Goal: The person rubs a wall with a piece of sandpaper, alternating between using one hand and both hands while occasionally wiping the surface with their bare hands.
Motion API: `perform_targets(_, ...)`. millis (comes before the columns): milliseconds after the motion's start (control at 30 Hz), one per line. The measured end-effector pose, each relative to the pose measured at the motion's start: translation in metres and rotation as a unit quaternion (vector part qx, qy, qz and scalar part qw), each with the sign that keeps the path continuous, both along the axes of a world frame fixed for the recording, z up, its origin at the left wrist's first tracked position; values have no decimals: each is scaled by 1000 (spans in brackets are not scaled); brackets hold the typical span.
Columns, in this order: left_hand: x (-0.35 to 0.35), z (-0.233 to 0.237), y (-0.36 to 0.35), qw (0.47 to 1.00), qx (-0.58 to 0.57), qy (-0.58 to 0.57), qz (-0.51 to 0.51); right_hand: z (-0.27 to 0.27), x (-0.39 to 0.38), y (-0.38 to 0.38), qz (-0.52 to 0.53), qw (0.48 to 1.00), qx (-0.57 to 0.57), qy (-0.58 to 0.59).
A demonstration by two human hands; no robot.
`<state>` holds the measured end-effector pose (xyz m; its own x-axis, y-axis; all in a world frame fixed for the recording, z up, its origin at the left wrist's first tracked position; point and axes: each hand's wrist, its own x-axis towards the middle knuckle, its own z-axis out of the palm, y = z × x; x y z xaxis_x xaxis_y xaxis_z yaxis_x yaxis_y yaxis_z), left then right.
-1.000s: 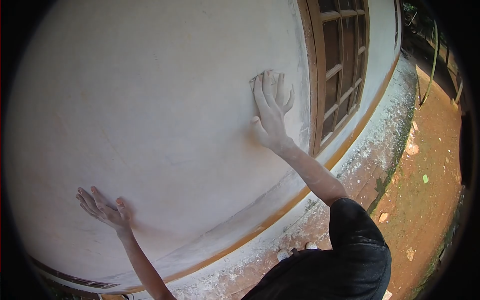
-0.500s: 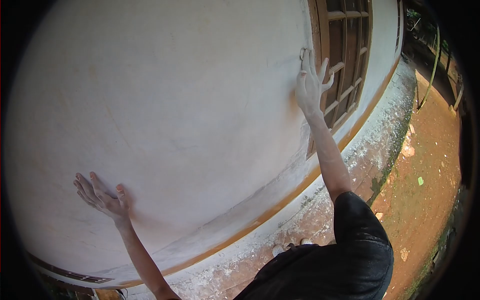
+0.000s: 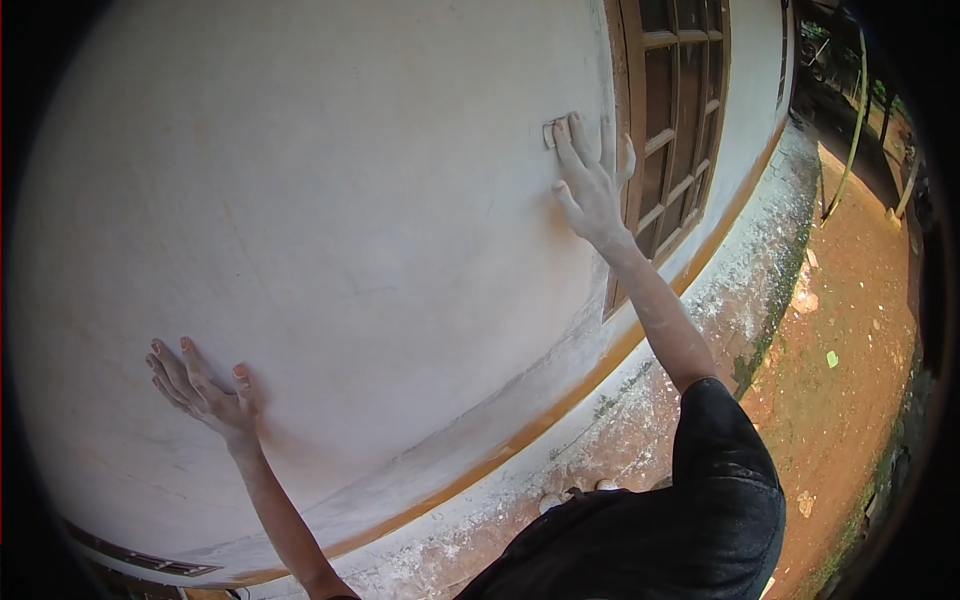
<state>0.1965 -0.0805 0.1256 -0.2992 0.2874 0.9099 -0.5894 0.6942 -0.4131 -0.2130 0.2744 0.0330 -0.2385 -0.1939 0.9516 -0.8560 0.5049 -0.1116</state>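
Rubbing of this kind appeared best done with even pressure across the right hand (image 3: 590, 185), the sheet (image 3: 551, 131) (probably abrasive paper) held flat on the wall (image 3: 350, 200), and the left hand (image 3: 200, 385) braced low on the wall, its fingers splayed and empty. The sheet lay beneath the right fingertips (image 3: 570, 150), one corner showing past them at the upper left, just beside the window (image 3: 675, 120); those fingers were extended and slightly apart, pinning the sheet rather than gripping it.

Your left hand (image 3: 205, 393) lies flat low on the wall (image 3: 350, 200), fingers spread; your right hand (image 3: 592, 190) presses flat higher up.
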Motion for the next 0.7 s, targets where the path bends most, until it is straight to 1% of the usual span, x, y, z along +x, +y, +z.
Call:
perform_targets(67,-1,-1,1,1000,-2,6,-11,11,-34,15,-93,980,-79,-156)
perform_targets(133,2,-3,3,1000,1,3,-8,6,-36,13,-114,978,-88,-150)
perform_targets(200,-6,0,2,1000,-7,17,-4,18,-37,13,-112,982,-77,-127)
perform_targets(300,0,1,2,1000,-7,4,-6,3,-11,-1,-103,985,-60,-128)
perform_targets(367,-1,-1,3,1000,0,10,-11,10,1,-23,-95,988,-52,-111)
perform_targets(433,4,-4,4,1000,5,8,-10,5,19,-47,24,978,-173,-118)
perform_targets(467,-1,-1,2,1000,2,12,-12,13,24,-45,22,978,-176,-109)
perform_targets(500,-5,-2,2,1000,3,15,-16,21,38,-37,-6,993,-94,-66)
perform_targets(567,-1,-3,-2,1000,6,12,-2,19,70,-30,-60,996,72,-2)
perform_targets(600,-2,-1,-3,1000,4,10,-2,11,57,-34,-60,996,70,-5)
perform_targets(633,-4,0,1,1000,2,15,-7,1,26,-40,82,990,-100,-58)
perform_targets(700,1,-4,4,1000,6,21,-13,8,38,-50,70,963,-218,-141)
